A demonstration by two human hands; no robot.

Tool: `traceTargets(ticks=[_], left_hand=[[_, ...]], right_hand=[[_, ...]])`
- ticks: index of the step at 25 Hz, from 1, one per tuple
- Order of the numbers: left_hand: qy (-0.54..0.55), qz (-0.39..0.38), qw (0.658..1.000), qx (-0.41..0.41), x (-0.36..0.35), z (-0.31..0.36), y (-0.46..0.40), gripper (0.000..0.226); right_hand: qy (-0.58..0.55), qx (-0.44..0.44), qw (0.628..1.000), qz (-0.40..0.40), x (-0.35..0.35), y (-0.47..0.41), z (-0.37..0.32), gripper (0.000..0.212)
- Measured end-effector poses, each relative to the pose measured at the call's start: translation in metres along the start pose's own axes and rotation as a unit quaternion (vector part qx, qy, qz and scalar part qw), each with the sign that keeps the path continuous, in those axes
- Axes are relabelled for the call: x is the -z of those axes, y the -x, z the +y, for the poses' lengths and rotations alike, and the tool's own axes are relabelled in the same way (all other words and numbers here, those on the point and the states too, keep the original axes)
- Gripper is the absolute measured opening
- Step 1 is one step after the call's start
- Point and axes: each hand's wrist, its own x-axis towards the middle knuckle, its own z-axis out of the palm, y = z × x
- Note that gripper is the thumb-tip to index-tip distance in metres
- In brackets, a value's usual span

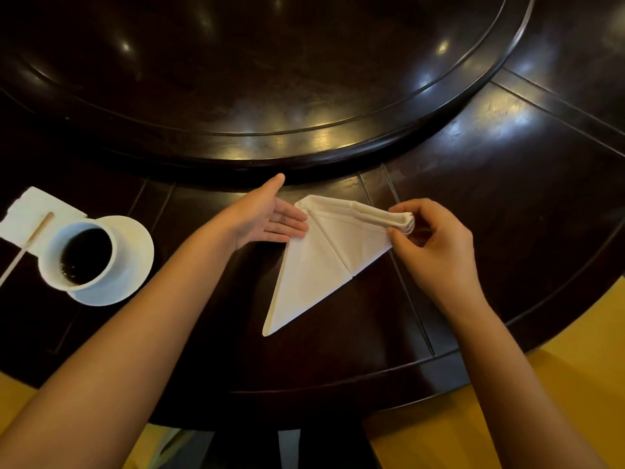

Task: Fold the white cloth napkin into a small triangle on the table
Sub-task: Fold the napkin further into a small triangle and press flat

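The white cloth napkin lies folded into a long triangle on the dark wooden table, its sharp tip pointing toward me. A crease runs across its middle. My left hand is flat and open, palm turned right, with its fingertips resting on the napkin's far left corner. My right hand pinches the napkin's thick, layered right corner between thumb and fingers and lifts it slightly off the table.
A white cup of dark liquid on a white saucer stands to the left, beside a paper napkin with a wooden stirrer. A raised round turntable fills the far side. The table's front edge curves near me.
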Motion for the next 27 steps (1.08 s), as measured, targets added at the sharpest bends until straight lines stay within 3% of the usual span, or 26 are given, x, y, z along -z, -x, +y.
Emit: traceTargets(ticks=[5,11,19,25,27], left_hand=[[0.027,-0.048,0.998,0.033,0.011,0.007,-0.011,0.071],[-0.026,-0.019,0.999,0.025,0.015,0.01,-0.012,0.045],[-0.147,0.071,0.986,-0.044,0.009,0.008,-0.018,0.021],[-0.194,0.116,0.97,-0.091,0.005,0.005,-0.02,0.005],[-0.209,0.122,0.964,-0.11,0.006,0.003,-0.022,0.006]], right_hand=[[0.034,0.176,0.983,-0.041,-0.024,0.021,-0.021,0.018],[0.118,0.346,0.918,-0.154,-0.071,0.054,-0.032,0.017],[0.148,0.363,0.898,-0.199,-0.118,0.065,-0.003,0.013],[0.12,0.318,0.907,-0.248,-0.125,0.069,0.003,0.019],[0.095,0.292,0.93,-0.201,-0.119,0.063,0.0,0.023]])
